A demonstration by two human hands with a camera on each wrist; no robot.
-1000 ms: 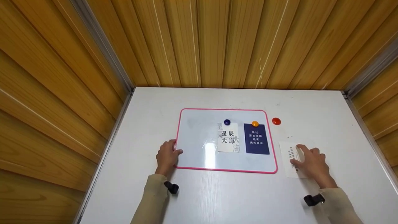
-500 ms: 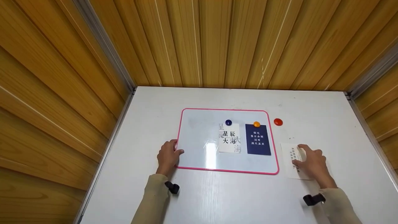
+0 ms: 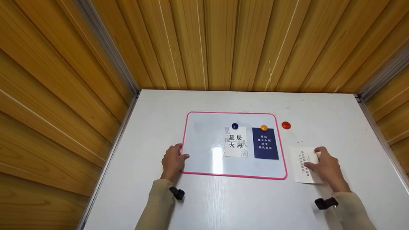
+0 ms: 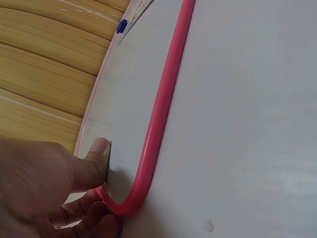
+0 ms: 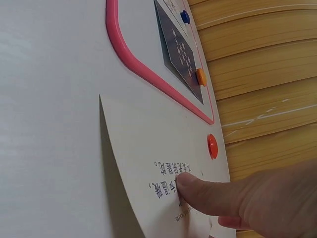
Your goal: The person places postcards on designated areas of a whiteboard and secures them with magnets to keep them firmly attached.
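Observation:
In the head view a whiteboard (image 3: pixel 204 140) with a pink frame lies on the table. My left hand (image 3: pixel 172 162) grips its left edge, thumb over the white surface and fingers around the pink rim (image 4: pixel 157 119). To the board's right, my right hand (image 3: pixel 329 167) pinches a white card (image 3: pixel 300 174) printed with dark characters. The thumb (image 5: pixel 208 193) presses on the card's printed face; the other fingers are mostly hidden in the right wrist view. One long edge of the card stands off the table and casts a shadow.
On the board, a blue magnet (image 3: pixel 235 126) sits at the top of a white card (image 3: pixel 233 151), and an orange magnet (image 3: pixel 264 127) at the top of a navy card (image 3: pixel 266 153). A red magnet (image 3: pixel 286 125) lies beside the board. Wood-patterned walls (image 3: pixel 220 44) border the white table (image 3: pixel 159 111).
My right hand has shifted slightly right and the card with it, showing more of its print. The left hand stays on the whiteboard's edge.

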